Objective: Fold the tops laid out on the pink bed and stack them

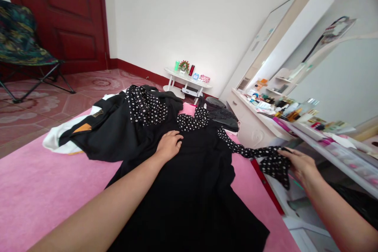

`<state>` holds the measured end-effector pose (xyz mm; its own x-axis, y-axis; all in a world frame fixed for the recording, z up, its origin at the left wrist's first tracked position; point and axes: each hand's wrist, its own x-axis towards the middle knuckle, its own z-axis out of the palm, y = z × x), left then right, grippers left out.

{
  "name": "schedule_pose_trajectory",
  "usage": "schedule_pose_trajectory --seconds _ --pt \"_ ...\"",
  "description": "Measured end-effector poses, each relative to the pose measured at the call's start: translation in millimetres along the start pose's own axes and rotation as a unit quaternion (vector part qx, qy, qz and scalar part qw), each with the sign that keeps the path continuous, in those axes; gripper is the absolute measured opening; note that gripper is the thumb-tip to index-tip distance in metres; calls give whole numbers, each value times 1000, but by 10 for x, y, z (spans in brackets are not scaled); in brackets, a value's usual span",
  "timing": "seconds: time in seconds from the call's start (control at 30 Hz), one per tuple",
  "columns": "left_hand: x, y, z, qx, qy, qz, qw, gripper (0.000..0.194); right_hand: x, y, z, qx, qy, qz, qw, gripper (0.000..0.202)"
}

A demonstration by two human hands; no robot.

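A black dress (191, 189) with a polka-dot collar (193, 120) and polka-dot sleeves lies spread on a pink bed cover (59, 185). My left hand (169, 145) rests on the dress's chest, below the collar, palm down with its fingers slightly bent and apart. Out to the right, my right hand (299, 163) grips the end of one polka-dot sleeve (251, 151). That sleeve is stretched sideways past the bed's edge, and its cuff hangs below the fingers. The other polka-dot sleeve (144, 106) lies bunched at the left.
Dark and white clothes (103, 134) are heaped on the left, with black garments (218, 114) behind. A cluttered dressing table (251, 122) stands close on the right. Farther back are a small white table (189, 78), a folding chair (23, 39) and a red door (65, 15).
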<state>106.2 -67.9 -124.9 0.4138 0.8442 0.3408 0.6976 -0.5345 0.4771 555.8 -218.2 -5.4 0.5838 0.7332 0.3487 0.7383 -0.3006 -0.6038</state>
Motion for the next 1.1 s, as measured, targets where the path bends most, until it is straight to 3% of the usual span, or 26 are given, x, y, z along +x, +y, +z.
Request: schedule_pose_trajectory --seconds 0.1,0.17,0.27,0.37,0.43,0.57,0.67,0.8,0.87,0.97,1.03,1.1 --pt "-4 -4 -16 -1 -8 1 1000 29 230 -407 20 48 63 23 997 66" --pt "-5 -16 -24 -8 -14 -2 1000 29 273 -738 214 77 50 -30 995 71" --pt "-9 -37 -24 -19 -11 -2 1000 29 100 -1102 634 97 -61 -123 986 82" --pt "-12 -50 -19 -26 -9 -1 1000 28 -358 -1187 992 42 -199 -177 963 65" --pt "-12 -53 -20 -28 -10 -4 1000 28 -739 -1102 1118 9 -235 -199 951 54" --pt "-4 -54 -19 -25 -10 -8 1000 27 -1369 -723 1121 4 -219 -179 959 52" --pt "-12 -42 -6 -20 -31 -5 999 31 -1595 -375 1026 48 -206 -124 970 52" --pt "-136 -15 -70 -27 -112 9 993 46 -1712 -65 876 49 -204 -104 972 53" --pt "-280 -14 -205 -56 -164 24 985 48 -1772 -7 792 36 -215 -109 970 55" --pt "-581 -77 -557 -119 -226 60 965 45 -1866 42 664 32 -252 -119 960 55" --pt "-806 -184 -840 -125 -208 67 968 40 -1899 106 587 30 -264 -145 953 53" --pt "-1026 -339 -1103 -79 -146 52 985 34 -1886 201 517 9 -258 -190 947 52"
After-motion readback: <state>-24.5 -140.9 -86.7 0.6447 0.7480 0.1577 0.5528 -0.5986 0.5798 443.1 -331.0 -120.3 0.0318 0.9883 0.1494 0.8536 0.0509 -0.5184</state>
